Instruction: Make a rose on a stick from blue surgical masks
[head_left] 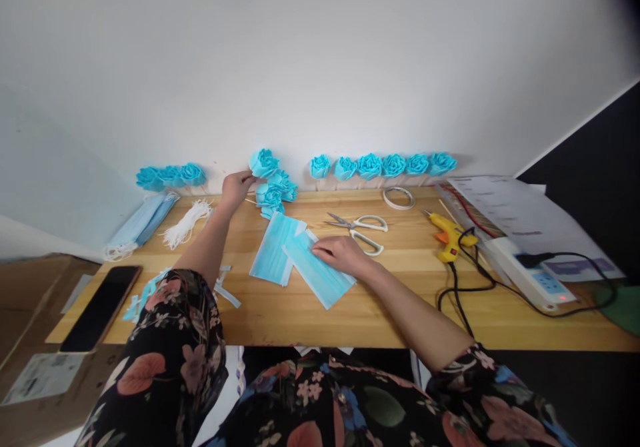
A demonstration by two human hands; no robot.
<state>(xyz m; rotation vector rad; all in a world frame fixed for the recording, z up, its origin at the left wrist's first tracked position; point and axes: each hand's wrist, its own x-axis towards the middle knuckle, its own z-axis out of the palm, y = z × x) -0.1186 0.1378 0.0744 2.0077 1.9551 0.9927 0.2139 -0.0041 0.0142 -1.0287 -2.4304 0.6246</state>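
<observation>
Near the wall, my left hand point(237, 188) pinches at the lower left of a blue handmade flower point(264, 163); the exact grip point is partly hidden. Just below that bloom, several more blue flowers point(271, 195) lie bunched together. Two pleated light-blue mask sheets overlap on the wooden table: the left sheet point(273, 250) and the right sheet point(323, 280). My right hand point(343, 255) rests on the right sheet, fingers slightly bent and touching its upper surface. Beyond this hand lie white-handled scissors point(363, 223), blades apart.
Blue flowers line the wall at left point(171, 176) and right point(383, 165). White cords point(187, 224), masks point(143, 224), a phone point(103, 307) and blue scraps point(150, 294) lie left. Rightward are a tape roll point(399, 190), yellow glue gun point(453, 234), black cable point(455, 294) and power strip point(533, 277).
</observation>
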